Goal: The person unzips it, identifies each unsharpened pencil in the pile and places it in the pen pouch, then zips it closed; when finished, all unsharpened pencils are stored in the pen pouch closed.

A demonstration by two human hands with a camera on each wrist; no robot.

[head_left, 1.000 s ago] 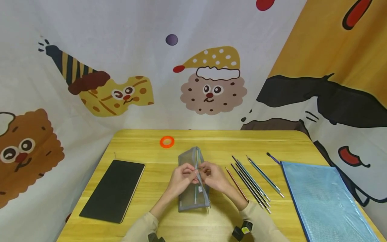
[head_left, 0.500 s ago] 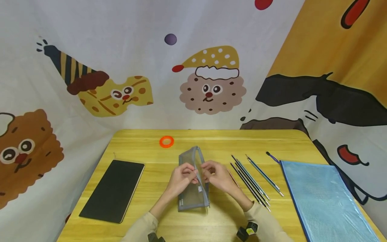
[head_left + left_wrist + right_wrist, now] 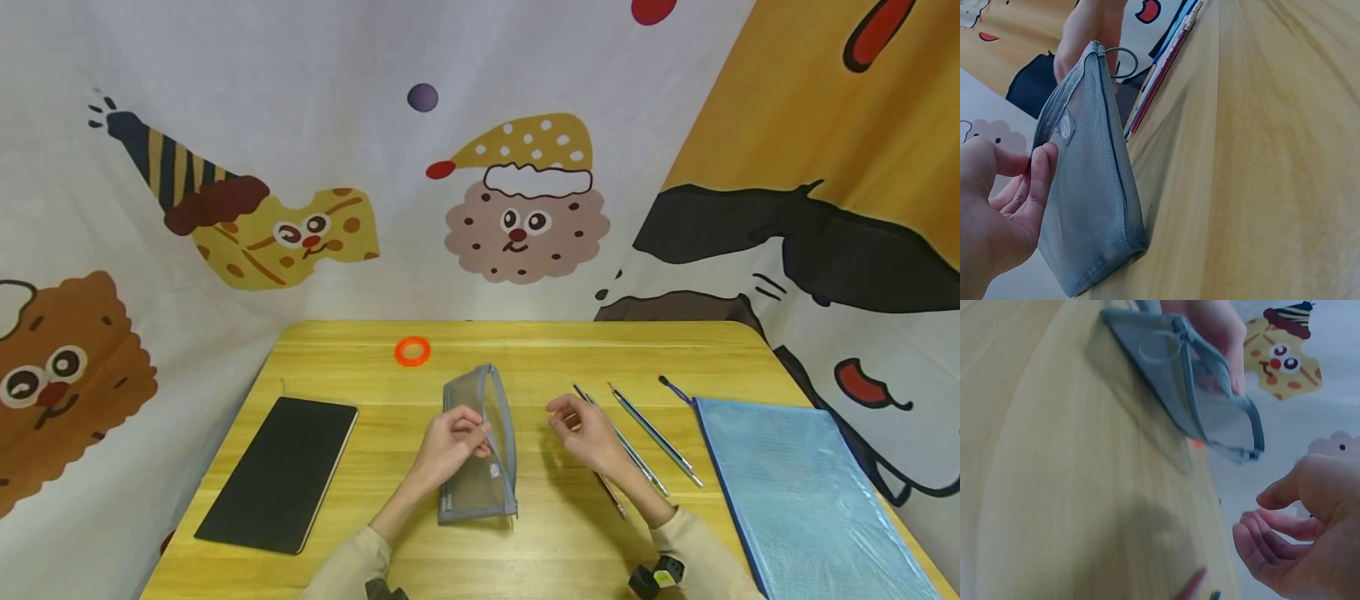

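Note:
A grey mesh pencil case [image 3: 472, 483] stands on the table with its zipped mouth parted. My left hand [image 3: 446, 446] pinches the near-left edge of that mouth between thumb and fingers. In the left wrist view the thumb and fingertips meet on the rim of the case [image 3: 1085, 181], beside a small round label. My right hand [image 3: 588, 433] hovers to the right of the case, apart from it. Its fingers curl loosely with nothing between them, as the right wrist view shows of the hand [image 3: 1297, 531]. Several pencils [image 3: 637, 454] lie beneath and beyond the right forearm, which partly hides them.
A black notebook [image 3: 277, 475] lies on the left of the wooden table [image 3: 360, 342]. An orange tape ring [image 3: 412, 352] sits toward the back. At the right lies a blue mesh zip folder [image 3: 817, 492] with a pull cord. A printed curtain [image 3: 405, 208] hangs behind.
My right hand has left the case and moved right, toward the pencils. A pencil seen upright at the case's mouth a second ago no longer shows there. My left hand keeps its pinch.

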